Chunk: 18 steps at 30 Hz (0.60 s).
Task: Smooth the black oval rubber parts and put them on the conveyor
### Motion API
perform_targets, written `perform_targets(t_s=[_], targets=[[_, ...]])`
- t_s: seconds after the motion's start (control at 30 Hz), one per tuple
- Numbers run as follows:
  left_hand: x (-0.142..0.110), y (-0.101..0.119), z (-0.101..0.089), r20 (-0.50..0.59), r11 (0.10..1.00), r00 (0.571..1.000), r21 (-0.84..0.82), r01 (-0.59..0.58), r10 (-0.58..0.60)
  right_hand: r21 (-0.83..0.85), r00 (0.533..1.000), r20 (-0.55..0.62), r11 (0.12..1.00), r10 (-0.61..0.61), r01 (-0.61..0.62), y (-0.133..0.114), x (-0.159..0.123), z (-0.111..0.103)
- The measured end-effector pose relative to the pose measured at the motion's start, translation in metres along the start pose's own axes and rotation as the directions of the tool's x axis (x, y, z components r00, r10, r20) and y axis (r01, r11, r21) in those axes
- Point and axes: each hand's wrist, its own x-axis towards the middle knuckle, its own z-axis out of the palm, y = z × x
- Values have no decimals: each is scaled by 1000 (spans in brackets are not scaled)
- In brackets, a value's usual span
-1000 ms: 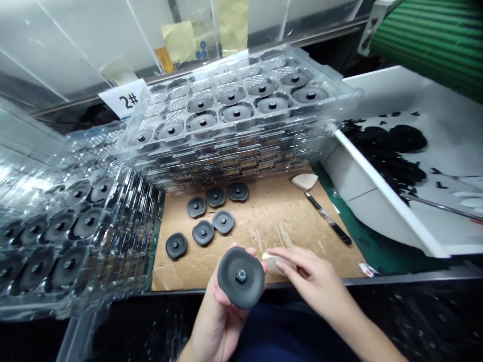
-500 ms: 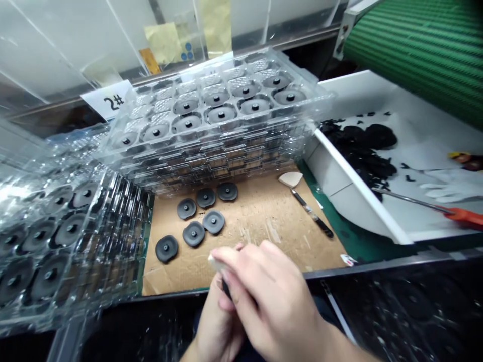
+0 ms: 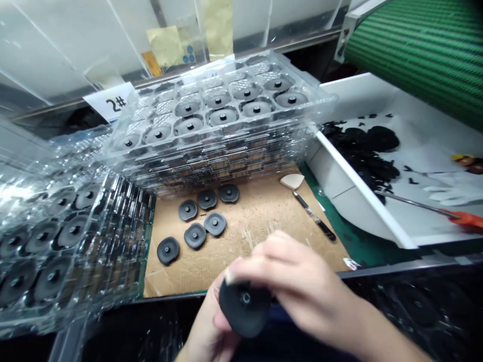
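Note:
My left hand (image 3: 209,332) grips a round black rubber disc (image 3: 241,309) with a small hub in its middle, low in the view. My right hand (image 3: 298,286) lies over the disc's top edge, fingers closed and blurred; earlier it pinched a small pale piece, which I cannot make out now. Several more black discs (image 3: 196,223) lie loose on the brown cardboard mat (image 3: 264,216) just beyond my hands.
A stack of clear blister trays (image 3: 211,125) holding discs stands behind the mat, another stack (image 3: 56,236) at the left. A thin black tool (image 3: 315,221) and a pale wedge (image 3: 291,181) lie at the mat's right. A white bin (image 3: 362,196) holds black scraps; a gloved hand (image 3: 449,193) with an orange-handled tool (image 3: 466,218) works there.
My right hand swept left across the disc, covering it, then drew back so the disc's face shows again. The disc sits a little lower. A gloved hand with a tool came into the bin.

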Motion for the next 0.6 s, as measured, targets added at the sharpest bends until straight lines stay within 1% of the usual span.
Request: perform_targets(t_s=[0.03,0.07,0.1,0.13,0.17,0.23,0.3,0.33,0.37,0.4,0.47,0.5,0.53,0.57,0.6], targets=[[-1,2,-2,33,1000,999,-20,-13,13,6,995,-38,995,95,-95,8,-3,2],[-1,3,-4,69,999,997,-48,-18,21,-3,975,-78,978,210,-211,17,-8,6],[-1,4,-7,104,997,994,-78,-17,25,-16,943,-107,947,316,-320,25,-17,12],[-1,4,-11,136,994,990,-106,-13,28,-14,909,-112,914,402,-406,33,-28,21],[0,3,-14,163,992,986,-129,-9,30,-2,880,-80,883,468,-470,41,-39,31],[2,1,-19,199,988,980,-157,1,31,30,849,16,848,528,-529,53,-63,55],[4,-1,-21,219,985,975,-171,19,20,48,839,73,839,539,-543,60,-78,72],[6,-1,-21,226,985,974,-170,28,11,53,836,75,835,543,-548,62,-82,74],[6,-1,-20,231,985,973,-167,34,5,53,829,60,828,556,-559,61,-82,72],[7,-1,-19,238,986,971,-161,36,3,59,815,33,813,578,-579,57,-79,66],[7,-1,-17,249,989,968,-145,26,12,82,798,-88,803,596,-591,43,-65,45],[7,-3,-17,248,991,969,-133,16,18,90,810,-160,826,564,-557,33,-56,33],[6,-5,-17,234,993,972,-118,7,21,83,843,-225,871,489,-483,22,-46,23],[6,-7,-18,210,995,978,-100,4,17,56,895,-247,928,371,-369,11,-36,14],[6,-10,-19,183,997,983,-81,5,10,21,945,-227,971,235,-236,2,-27,8]])
